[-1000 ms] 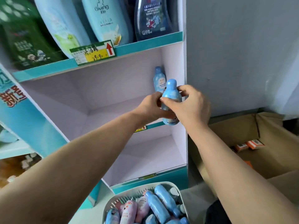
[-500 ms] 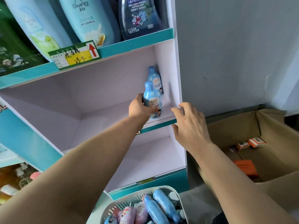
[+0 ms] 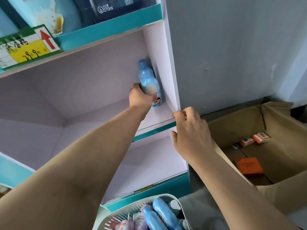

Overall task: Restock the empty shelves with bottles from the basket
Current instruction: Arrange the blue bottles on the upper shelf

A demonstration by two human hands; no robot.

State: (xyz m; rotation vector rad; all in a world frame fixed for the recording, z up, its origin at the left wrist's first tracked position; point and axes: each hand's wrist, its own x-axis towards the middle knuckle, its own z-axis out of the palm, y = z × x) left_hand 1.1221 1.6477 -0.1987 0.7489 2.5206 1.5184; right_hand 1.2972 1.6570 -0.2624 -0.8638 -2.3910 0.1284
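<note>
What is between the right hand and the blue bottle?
Only bare shelf floor, along the white side wall, lies between the right hand and the blue bottle that the left hand grips, in the head view.

The bottle was glossy sky blue, its pale label printed with a small dark-haired cartoon figure. The shelf was pale lilac-white with teal front strips. The price tag carried green, yellow and a red arrow. The slotted basket was off-white, its spare bottles blue or pinkish; the cardboard box was brown.
</note>
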